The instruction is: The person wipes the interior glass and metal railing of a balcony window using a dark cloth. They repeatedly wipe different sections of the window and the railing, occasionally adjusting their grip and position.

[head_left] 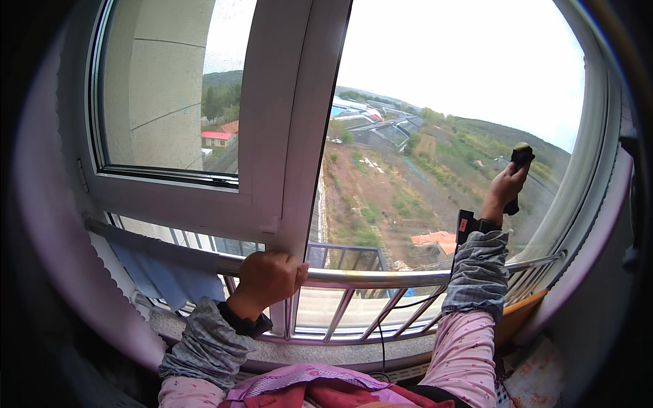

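My left hand (269, 280) is closed round the metal railing (381, 279) in front of the window, just beneath the corner of the left sash (272, 136). Raised at the right, my right hand (505, 189) is closed on a dark object (522, 158), which looks like a bunched black cloth with a pale yellowish spot on top. This hand is up at the large window pane (422, 197); whether the dark object touches the glass I cannot tell.
A light blue cloth (160, 262) hangs over the railing at the left. From the railing a thin black cable (382, 347) runs down past the stone sill (326, 352). A pale curtain (578, 197) lines the right side. Fields and buildings lie far below outside.
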`<action>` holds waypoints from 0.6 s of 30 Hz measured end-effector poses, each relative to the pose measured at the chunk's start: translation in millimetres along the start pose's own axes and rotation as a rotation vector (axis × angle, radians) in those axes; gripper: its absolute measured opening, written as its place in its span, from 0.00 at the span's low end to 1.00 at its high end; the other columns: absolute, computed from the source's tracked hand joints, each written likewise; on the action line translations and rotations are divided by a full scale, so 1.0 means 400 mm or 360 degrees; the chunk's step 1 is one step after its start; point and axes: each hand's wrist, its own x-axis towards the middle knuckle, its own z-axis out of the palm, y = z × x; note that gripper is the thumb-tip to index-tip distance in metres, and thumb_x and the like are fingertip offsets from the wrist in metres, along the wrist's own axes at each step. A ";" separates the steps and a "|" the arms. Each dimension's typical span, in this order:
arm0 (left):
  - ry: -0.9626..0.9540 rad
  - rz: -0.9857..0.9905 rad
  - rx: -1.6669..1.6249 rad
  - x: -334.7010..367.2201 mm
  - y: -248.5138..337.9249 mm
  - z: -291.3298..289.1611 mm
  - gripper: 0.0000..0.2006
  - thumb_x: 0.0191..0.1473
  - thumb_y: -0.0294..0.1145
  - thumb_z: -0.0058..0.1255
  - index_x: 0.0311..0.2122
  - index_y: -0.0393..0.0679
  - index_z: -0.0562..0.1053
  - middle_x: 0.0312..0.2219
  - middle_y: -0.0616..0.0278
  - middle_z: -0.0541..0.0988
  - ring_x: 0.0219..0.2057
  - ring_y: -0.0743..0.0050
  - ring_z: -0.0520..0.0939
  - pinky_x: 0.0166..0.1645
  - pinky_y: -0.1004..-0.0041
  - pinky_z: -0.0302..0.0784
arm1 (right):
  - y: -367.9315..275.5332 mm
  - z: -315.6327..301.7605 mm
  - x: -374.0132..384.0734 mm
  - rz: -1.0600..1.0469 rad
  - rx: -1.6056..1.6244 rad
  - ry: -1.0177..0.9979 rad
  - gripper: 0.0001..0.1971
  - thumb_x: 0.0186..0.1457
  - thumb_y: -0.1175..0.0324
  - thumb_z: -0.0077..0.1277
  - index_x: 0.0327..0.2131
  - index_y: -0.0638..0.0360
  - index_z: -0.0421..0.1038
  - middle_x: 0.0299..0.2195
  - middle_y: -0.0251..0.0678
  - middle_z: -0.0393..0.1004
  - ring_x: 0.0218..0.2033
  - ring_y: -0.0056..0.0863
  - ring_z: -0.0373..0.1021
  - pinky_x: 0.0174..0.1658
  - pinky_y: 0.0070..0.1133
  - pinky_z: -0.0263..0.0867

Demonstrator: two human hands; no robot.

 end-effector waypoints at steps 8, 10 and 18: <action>-0.0017 0.0039 0.0001 0.000 -0.003 -0.001 0.16 0.57 0.42 0.51 0.21 0.46 0.72 0.15 0.60 0.73 0.18 0.61 0.78 0.22 0.63 0.73 | -0.732 0.081 0.016 -0.1202 0.0641 -0.0094 0.19 0.63 0.68 0.49 0.58 0.51 0.67 0.54 0.40 0.73 0.57 0.44 0.67 0.60 0.39 0.60; -0.0053 0.0036 0.0021 -0.002 -0.004 -0.002 0.16 0.57 0.42 0.52 0.21 0.46 0.72 0.15 0.60 0.72 0.19 0.61 0.78 0.23 0.63 0.74 | -0.760 0.096 0.080 -0.1130 0.0517 -0.0070 0.18 0.63 0.70 0.48 0.56 0.52 0.68 0.52 0.43 0.74 0.53 0.45 0.70 0.56 0.40 0.64; -0.0085 -0.0004 0.0078 -0.002 0.001 -0.008 0.15 0.57 0.40 0.51 0.20 0.46 0.71 0.15 0.59 0.72 0.19 0.58 0.78 0.24 0.60 0.74 | -0.328 0.197 0.381 -0.0552 -0.0009 -0.0027 0.20 0.61 0.67 0.47 0.57 0.49 0.68 0.53 0.37 0.74 0.53 0.43 0.69 0.59 0.35 0.63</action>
